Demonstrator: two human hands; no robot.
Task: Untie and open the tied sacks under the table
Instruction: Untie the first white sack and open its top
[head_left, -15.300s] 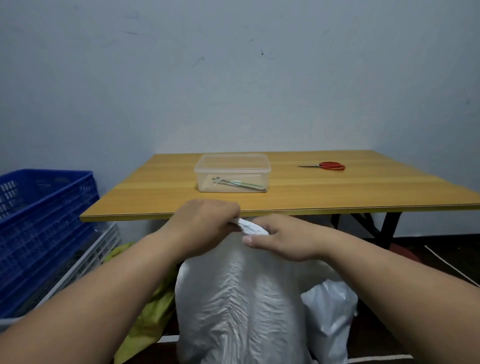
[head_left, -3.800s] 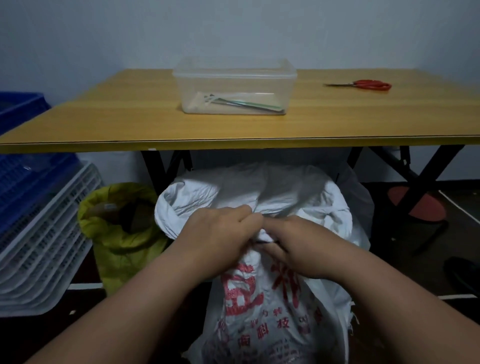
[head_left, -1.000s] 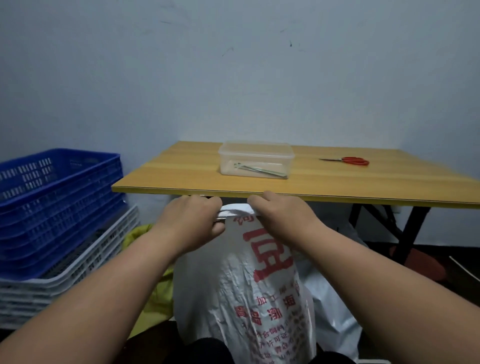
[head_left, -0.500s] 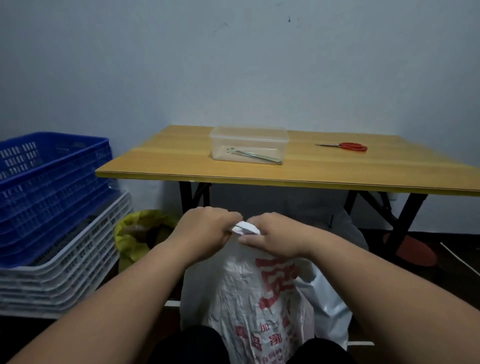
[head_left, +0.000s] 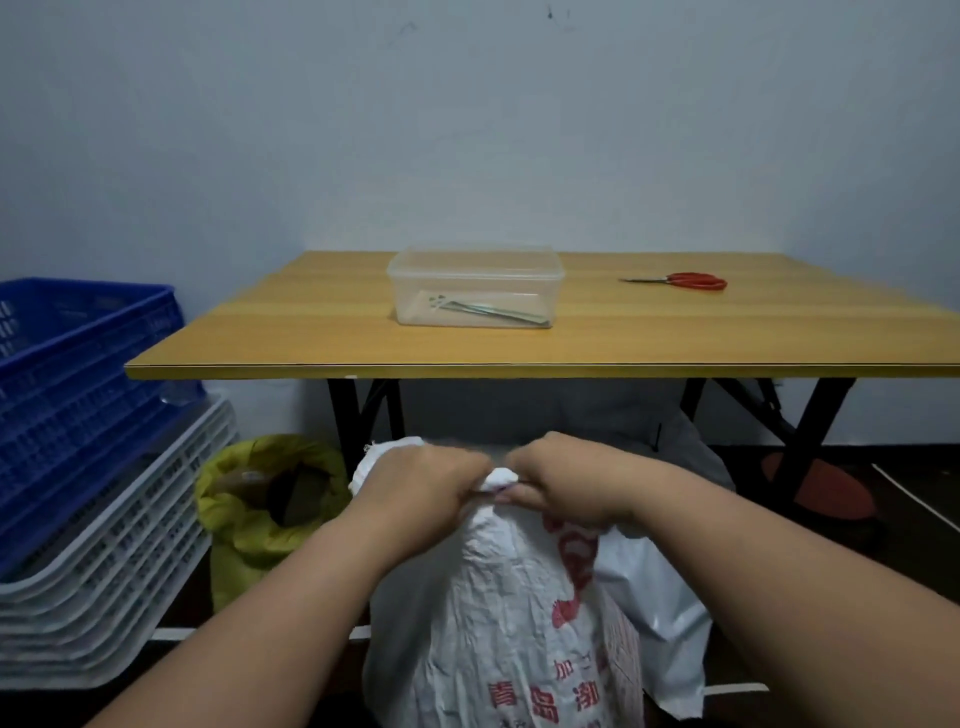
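A white woven sack (head_left: 498, 613) with red printed characters stands on the floor in front of the wooden table (head_left: 675, 338). Its neck is gathered into a bunch at the top. My left hand (head_left: 421, 488) grips the left side of that bunch, and my right hand (head_left: 566, 483) pinches it from the right. A thin tie shows between my fingers. Behind it to the right sits a second white sack (head_left: 660, 618). A yellow-green sack (head_left: 260, 514) stands at the left with its mouth open.
Blue crates (head_left: 67, 395) sit on stacked white crates (head_left: 109, 587) at the left. On the table are a clear plastic box (head_left: 475, 286) holding metal tools and red scissors (head_left: 685, 281). Black table legs (head_left: 815, 431) and a red round object (head_left: 831, 493) stand at right.
The sack has come down from the table edge to lower in front of me. Both hands have stayed on its gathered neck and closed together around it.
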